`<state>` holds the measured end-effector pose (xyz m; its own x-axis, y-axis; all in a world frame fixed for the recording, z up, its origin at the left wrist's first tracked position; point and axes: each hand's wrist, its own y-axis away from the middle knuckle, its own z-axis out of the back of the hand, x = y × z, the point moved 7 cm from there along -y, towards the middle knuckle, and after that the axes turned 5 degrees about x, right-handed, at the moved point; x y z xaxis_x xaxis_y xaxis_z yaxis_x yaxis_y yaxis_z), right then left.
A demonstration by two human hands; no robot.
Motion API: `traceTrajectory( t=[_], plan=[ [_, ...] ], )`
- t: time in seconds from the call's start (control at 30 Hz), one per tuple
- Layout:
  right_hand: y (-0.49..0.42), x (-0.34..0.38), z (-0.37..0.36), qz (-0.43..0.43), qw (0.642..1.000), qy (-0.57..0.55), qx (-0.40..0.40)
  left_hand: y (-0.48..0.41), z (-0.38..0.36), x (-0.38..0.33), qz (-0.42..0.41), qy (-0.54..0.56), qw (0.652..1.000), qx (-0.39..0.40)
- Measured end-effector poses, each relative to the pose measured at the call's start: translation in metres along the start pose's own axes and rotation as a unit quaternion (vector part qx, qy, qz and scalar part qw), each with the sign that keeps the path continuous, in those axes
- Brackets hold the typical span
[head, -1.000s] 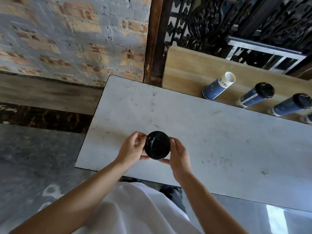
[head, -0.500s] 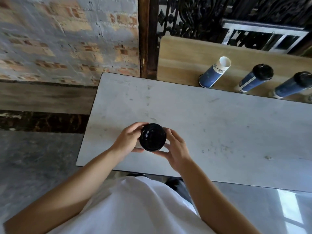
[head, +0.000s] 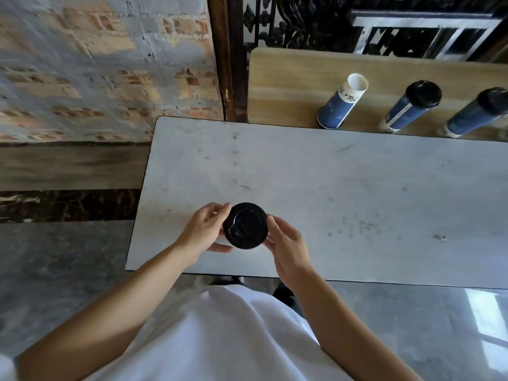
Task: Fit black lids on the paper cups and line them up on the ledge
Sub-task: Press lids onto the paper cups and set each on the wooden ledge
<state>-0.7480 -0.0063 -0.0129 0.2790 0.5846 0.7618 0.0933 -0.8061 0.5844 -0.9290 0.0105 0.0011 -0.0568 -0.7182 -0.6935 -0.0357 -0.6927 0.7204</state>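
At the far left runs a whitewashed brick wall (head: 96, 64). Over the near-left part of the pale grey rectangular table (head: 357, 193), your left hand (head: 204, 232) curls round the left edge of a round black plastic lid (head: 245, 225) — fingers on the far side, thumb on the near side. The lid faces up at you. What lies beneath it is hidden, so I cannot tell whether a cup sits under it. Your right hand (head: 288, 248) grips the lid's right edge, fingers bent against the rim.

Further right, beyond the table, three tall blue-and-white paper cups stand in a row on the long tan wooden ledge (head: 288, 75). The leftmost cup (head: 341, 105) is open-topped and shows its white inside — the middle cup (head: 411, 107) and the right cup (head: 475, 115) each wear a black lid.
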Motion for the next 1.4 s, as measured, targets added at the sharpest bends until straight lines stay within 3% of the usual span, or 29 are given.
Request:
traceTrajectory(
  t=[0.13, 0.27, 0.5, 0.83, 1.07, 1.4],
  plan=[
    [-0.003, -0.002, -0.002, 0.007, 0.996, 0.080, -0.023, 0.001, 0.001, 0.007, -0.006, -0.012, 1.000, -0.010],
    [-0.004, -0.005, -0.009, -0.011, 0.996, 0.088, -0.003, 0.002, 0.003, 0.008, -0.025, -0.026, 0.999, -0.015],
    [-0.005, 0.004, -0.013, 0.018, 0.991, 0.126, -0.039, 0.003, 0.000, -0.012, -0.076, -0.075, 0.994, -0.015],
    [0.016, -0.023, -0.007, -0.051, 0.995, -0.080, 0.013, 0.012, -0.002, 0.002, -0.054, -0.025, 0.997, -0.045],
    [0.016, -0.028, 0.001, -0.020, 0.997, -0.078, 0.001, 0.016, -0.002, 0.017, -0.035, 0.009, 0.997, -0.066],
    [0.016, -0.023, 0.007, -0.072, 0.997, -0.039, 0.006, 0.013, -0.011, 0.024, -0.046, -0.016, 0.998, -0.028]
  ],
)
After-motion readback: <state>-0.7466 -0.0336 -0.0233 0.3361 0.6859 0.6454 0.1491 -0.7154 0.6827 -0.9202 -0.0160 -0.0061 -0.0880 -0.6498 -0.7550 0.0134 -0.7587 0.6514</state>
